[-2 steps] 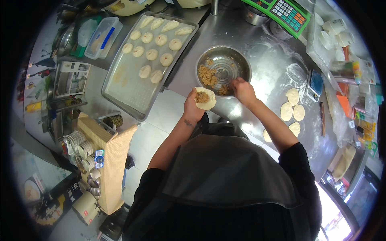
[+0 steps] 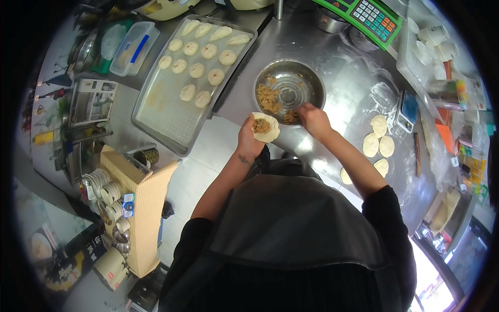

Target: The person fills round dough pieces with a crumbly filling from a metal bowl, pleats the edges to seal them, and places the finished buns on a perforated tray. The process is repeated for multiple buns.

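A flat round dough wrapper (image 2: 268, 137) lies in my left hand (image 2: 248, 140), whose fingers curl along its left edge. On the wrapper sits a lump of brown minced filling (image 2: 261, 125). My right hand (image 2: 315, 121) reaches over the near right rim of a steel mixing bowl (image 2: 318, 83). Its fingers are bent together beside a small clump of filling; what they grip, if anything, is hidden. More filling (image 2: 268, 99) is heaped along the bowl's left side, and the ringed bottom shows bare in the middle.
Filled buns in rows lie on a large metal tray (image 2: 156, 120) at the left. Several dough wrappers (image 2: 370, 144) rest on the floury steel table at the right, near a small blue scale (image 2: 408, 110) and a thin brown stick (image 2: 417, 154). A green scale (image 2: 358, 21) stands behind.
My right hand has shifted very slightly left and toward me inside the bowl. The left hand and its wrapper have stayed put.
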The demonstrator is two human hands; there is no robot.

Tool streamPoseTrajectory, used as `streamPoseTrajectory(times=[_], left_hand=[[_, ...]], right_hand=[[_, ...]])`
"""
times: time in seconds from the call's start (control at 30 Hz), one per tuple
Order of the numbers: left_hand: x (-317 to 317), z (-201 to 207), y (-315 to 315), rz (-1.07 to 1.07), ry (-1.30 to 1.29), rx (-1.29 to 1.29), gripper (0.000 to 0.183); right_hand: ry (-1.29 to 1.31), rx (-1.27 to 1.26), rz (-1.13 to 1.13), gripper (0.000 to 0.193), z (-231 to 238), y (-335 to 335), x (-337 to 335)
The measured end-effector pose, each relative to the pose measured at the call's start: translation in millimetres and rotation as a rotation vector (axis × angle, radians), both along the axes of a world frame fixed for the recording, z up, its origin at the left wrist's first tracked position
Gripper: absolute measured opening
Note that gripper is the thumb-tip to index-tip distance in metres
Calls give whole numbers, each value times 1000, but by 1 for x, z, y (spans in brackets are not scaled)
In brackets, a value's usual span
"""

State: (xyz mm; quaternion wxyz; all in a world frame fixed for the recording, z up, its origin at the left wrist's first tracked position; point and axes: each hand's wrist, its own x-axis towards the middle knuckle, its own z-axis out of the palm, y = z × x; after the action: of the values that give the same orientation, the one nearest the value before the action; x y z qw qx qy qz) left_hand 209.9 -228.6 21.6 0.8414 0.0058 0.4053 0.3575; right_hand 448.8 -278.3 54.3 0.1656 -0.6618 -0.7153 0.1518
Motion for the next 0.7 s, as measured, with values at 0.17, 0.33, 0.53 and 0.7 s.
streamPoseTrajectory(times=[0.17, 0.33, 0.53, 0.7], left_hand=[[-1, -2, 4, 29, 3, 25, 43], [0, -4, 4, 33, -6, -7, 43], [2, 2, 3, 13, -7, -1, 42], [4, 9, 2, -1, -9, -16, 41]], right_hand=[[-212, -27, 179, 36, 34, -20, 27], [-11, 35, -73, 14, 35, -18, 50], [95, -57, -197, 7, 8, -18, 22], [77, -85, -101, 12, 10, -24, -8]])
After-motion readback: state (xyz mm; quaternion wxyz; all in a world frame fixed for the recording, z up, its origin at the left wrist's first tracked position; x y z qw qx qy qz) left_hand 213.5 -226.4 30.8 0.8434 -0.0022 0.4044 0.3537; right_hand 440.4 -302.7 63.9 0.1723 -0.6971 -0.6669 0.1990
